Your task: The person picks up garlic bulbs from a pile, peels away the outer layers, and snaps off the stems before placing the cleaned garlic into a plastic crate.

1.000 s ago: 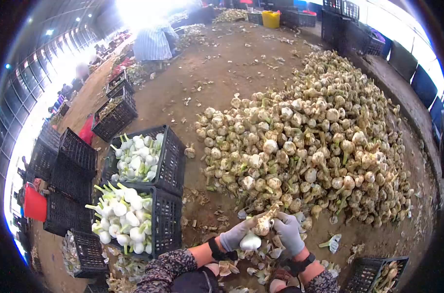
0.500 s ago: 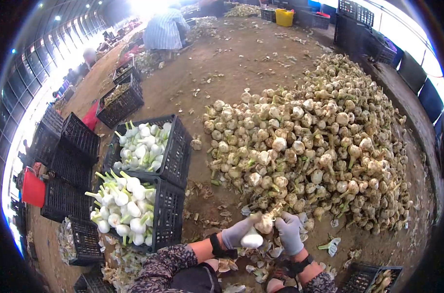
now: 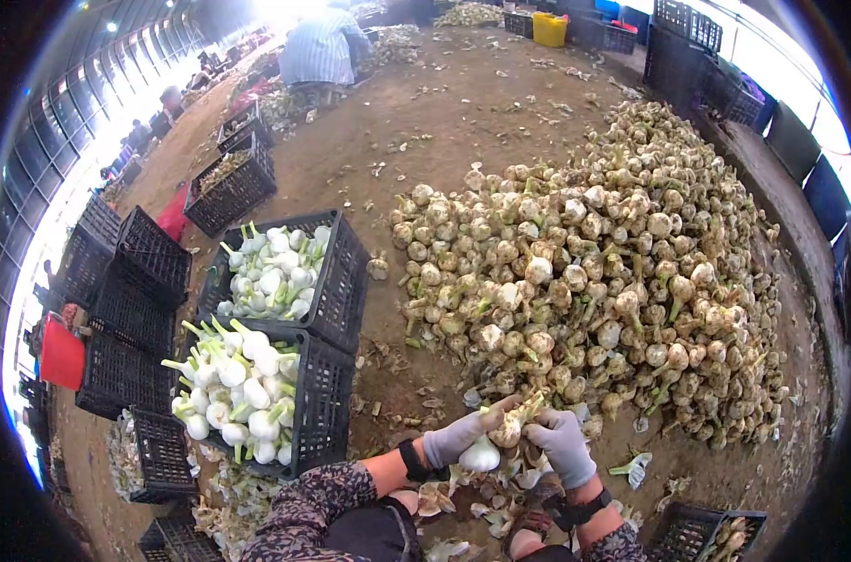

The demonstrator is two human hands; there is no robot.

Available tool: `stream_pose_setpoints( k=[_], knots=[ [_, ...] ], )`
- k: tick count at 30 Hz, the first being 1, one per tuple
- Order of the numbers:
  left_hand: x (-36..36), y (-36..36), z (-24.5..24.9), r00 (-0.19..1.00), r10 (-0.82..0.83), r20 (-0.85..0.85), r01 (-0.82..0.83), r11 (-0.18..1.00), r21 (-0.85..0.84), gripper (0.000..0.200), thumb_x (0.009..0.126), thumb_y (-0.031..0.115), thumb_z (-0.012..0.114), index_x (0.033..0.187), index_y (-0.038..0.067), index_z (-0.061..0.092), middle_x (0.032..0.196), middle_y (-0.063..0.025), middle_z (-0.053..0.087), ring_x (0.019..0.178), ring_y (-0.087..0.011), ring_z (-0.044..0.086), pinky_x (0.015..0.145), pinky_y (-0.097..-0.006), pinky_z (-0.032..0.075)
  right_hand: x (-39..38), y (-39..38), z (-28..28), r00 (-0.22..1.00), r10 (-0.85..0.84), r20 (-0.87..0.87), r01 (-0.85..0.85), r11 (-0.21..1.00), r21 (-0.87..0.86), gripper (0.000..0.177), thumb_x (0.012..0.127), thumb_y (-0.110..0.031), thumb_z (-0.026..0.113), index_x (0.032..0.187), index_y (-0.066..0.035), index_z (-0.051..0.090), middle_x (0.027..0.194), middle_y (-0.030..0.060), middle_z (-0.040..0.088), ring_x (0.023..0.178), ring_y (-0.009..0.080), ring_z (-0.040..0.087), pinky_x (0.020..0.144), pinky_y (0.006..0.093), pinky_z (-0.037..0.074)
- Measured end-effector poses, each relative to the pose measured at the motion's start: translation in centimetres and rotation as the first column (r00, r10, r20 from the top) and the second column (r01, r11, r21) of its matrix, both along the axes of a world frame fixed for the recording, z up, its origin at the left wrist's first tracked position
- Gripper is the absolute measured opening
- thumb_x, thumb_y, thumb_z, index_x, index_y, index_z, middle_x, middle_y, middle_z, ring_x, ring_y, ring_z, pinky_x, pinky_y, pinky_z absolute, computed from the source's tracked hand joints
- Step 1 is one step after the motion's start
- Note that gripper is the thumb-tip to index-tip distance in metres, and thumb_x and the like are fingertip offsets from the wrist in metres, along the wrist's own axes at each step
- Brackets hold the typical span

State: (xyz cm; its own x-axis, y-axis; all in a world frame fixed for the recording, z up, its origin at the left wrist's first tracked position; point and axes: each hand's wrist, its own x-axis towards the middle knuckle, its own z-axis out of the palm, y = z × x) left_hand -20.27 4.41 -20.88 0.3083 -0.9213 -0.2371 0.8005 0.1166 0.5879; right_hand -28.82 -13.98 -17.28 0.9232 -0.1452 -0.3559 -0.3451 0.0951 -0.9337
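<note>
My left hand (image 3: 455, 442), in a pale grey glove, is closed around garlic low in front of me. A clean white garlic bulb (image 3: 480, 455) hangs below its fingers. Beside that, an unpeeled garlic bulb (image 3: 507, 432) with brownish skin and a stalk sits between both hands. My right hand (image 3: 564, 448), gloved too, pinches the right side of this unpeeled bulb. To the upper right spreads a big heap of unpeeled garlic (image 3: 594, 281). On the left, white garlic bulbs with green stems (image 3: 233, 384) fill a black crate (image 3: 324, 403).
Behind that crate stands another black crate (image 3: 346, 281) of white garlic. Stacked black crates (image 3: 130, 314) and a red bucket (image 3: 62, 354) are further left. Peeled skins litter the ground around my feet. A crate (image 3: 673, 539) sits at lower right. A person in a striped shirt (image 3: 320, 51) is far ahead.
My right hand has shifted slightly, its fingers now against the side of the unpeeled bulb. My left hand still holds the garlic. The view has tilted a little.
</note>
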Motion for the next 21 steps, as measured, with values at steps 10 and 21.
stream_pose_setpoints(
  k=[10, 21],
  knots=[
    [0.3, -0.5, 0.6, 0.972, -0.064, 0.227, 0.055, 0.997, 0.045, 0.094, 0.09, 0.055, 0.057, 0.153, 0.002, 0.011, 0.155, -0.0106, 0.026, 0.138, -0.0176, 0.031, 0.112, -0.0334, 0.027, -0.1, -0.4, 2.3, 1.0, -0.017, 0.004, 0.016, 0.986, 0.168, 0.012, 0.082, -0.007, 0.058, 0.078, 0.001, 0.066, 0.064, 0.0032, 0.062, 0.053, 0.0096, 0.056, 0.051, 0.025, 0.045],
    [-0.3, 1.0, -0.9, 0.886, -0.041, -0.462, 0.023, 0.999, -0.045, 0.064, 0.087, 0.06, 0.057, 0.113, 0.002, 0.058, 0.088, -0.0187, 0.064, 0.075, -0.0307, 0.065, 0.057, -0.0425, 0.056, 0.9, 1.3, -3.7, 0.893, 0.2, 0.402, 0.197, 0.631, -0.751, 0.009, 0.078, -0.013, 0.06, 0.077, -0.004, 0.058, 0.08, 0.0164, 0.061, 0.068, 0.0362, 0.057, 0.058, 0.0403, 0.045]
  ],
)
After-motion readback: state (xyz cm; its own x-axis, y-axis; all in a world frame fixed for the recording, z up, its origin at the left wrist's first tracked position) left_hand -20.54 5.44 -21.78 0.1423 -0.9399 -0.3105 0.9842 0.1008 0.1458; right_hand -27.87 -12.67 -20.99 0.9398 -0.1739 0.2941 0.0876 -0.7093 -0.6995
